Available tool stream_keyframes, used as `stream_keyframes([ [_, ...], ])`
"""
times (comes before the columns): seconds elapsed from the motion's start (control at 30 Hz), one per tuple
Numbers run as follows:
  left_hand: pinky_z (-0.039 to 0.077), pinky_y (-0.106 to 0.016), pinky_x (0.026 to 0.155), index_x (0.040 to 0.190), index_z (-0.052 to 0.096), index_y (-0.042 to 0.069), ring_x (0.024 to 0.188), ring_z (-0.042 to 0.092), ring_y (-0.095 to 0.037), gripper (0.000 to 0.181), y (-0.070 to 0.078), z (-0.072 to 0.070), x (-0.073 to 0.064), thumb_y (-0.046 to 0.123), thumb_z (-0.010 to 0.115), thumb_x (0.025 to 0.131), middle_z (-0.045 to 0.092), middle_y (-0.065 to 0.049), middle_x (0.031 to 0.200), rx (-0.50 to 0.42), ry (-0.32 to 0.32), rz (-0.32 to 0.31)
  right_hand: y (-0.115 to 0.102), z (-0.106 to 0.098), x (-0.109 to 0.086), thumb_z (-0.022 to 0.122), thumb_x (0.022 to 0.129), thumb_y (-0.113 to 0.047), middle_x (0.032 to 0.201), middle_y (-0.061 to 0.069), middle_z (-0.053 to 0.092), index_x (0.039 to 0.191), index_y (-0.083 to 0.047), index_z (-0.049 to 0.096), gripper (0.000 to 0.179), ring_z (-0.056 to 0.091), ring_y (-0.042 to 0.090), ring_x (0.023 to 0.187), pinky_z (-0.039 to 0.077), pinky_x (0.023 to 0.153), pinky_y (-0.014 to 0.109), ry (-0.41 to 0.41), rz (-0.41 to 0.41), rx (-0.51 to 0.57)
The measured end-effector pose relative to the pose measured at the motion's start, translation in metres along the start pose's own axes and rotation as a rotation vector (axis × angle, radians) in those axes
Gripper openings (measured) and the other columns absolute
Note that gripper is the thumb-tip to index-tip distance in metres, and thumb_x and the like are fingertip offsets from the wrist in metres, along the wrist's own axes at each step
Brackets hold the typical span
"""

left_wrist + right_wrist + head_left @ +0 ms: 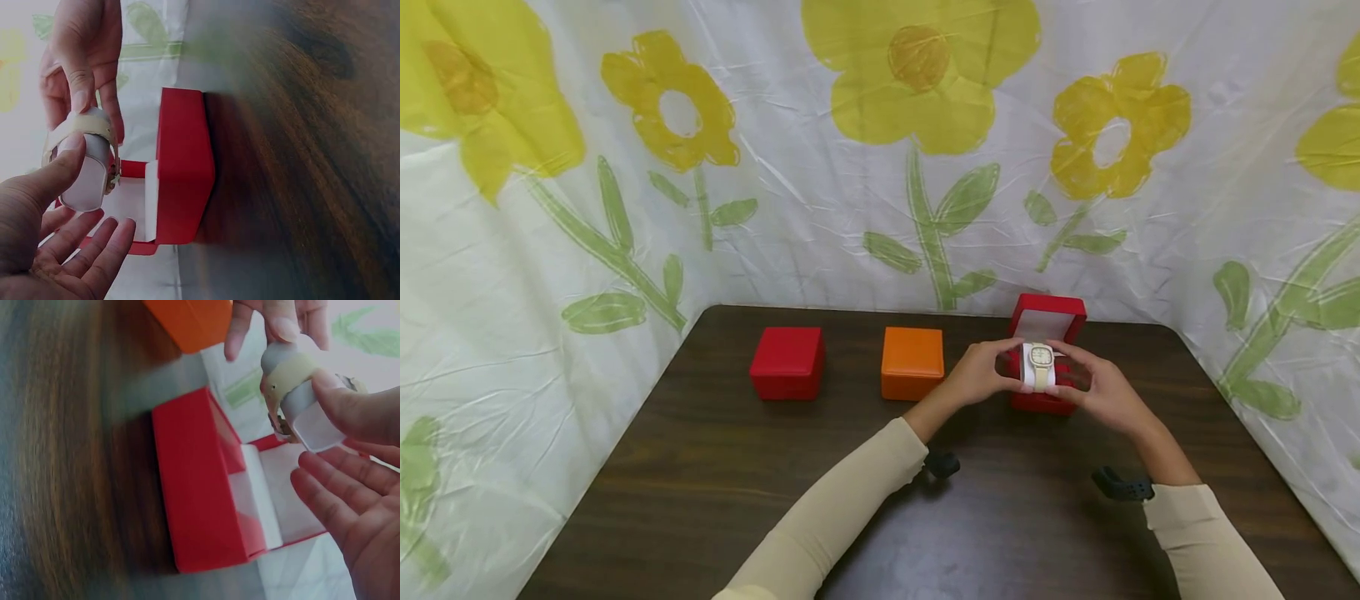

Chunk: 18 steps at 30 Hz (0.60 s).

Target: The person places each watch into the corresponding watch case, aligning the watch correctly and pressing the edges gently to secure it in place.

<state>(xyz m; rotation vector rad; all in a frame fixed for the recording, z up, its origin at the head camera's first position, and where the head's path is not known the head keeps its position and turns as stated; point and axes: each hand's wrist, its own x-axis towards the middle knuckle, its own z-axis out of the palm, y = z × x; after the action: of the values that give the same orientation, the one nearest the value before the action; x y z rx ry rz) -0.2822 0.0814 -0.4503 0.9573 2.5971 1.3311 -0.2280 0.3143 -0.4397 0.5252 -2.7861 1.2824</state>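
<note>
A wristwatch (1041, 357) with a square face and cream strap is wrapped round a white watch cushion (1028, 375). My left hand (979, 371) pinches one end of the cushion, and my right hand (1105, 390) pinches the other. Both thumbs press on its near side in the wrist views. Beneath and behind it stands a red watch box (185, 169) with its lid (1048, 312) raised and a white lining. In the right wrist view the cushion (312, 422) is held above the box's opening, the strap's buckle side hanging toward it.
A closed red box (787, 362) stands at the back left of the dark wooden table (700, 500). Between it and the open box is a closed orange box (912, 363). A white flower-printed cloth (790, 208) hangs behind the table and along its sides.
</note>
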Motion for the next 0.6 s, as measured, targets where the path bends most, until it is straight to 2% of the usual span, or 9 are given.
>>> stream_keyframes([
  [0.17,0.049,-0.027,0.104,0.148,0.054,0.014,0.121,0.06,-0.019,0.074,0.0,0.007,0.006,0.028,0.086,0.083,0.06,-0.003,0.143,0.054,-0.002,-0.019,0.008,-0.003,0.0,0.078,0.091,-0.014,0.144,0.027,0.047,0.155,-0.005,0.039,0.075,0.055,0.052,0.122,0.056,0.09,0.05,0.002,0.017,-0.007],
  [0.33,0.044,-0.026,0.109,0.146,0.056,0.012,0.126,0.058,-0.016,0.071,-0.001,0.013,0.011,0.027,0.086,0.083,0.059,-0.003,0.144,0.098,0.015,-0.006,0.015,-0.003,0.002,0.077,0.091,-0.015,0.146,0.027,0.048,0.156,-0.007,0.038,0.076,0.056,0.049,0.122,0.054,0.092,0.058,-0.005,0.01,-0.071],
  [0.6,0.049,-0.025,0.102,0.144,0.059,0.014,0.115,0.059,-0.018,0.071,-0.004,0.021,0.019,0.031,0.087,0.082,0.064,0.0,0.138,0.139,0.006,-0.004,0.023,-0.007,0.001,0.076,0.091,-0.014,0.147,0.03,0.047,0.156,-0.009,0.04,0.074,0.052,0.053,0.126,0.043,0.1,0.069,-0.011,0.047,-0.116],
])
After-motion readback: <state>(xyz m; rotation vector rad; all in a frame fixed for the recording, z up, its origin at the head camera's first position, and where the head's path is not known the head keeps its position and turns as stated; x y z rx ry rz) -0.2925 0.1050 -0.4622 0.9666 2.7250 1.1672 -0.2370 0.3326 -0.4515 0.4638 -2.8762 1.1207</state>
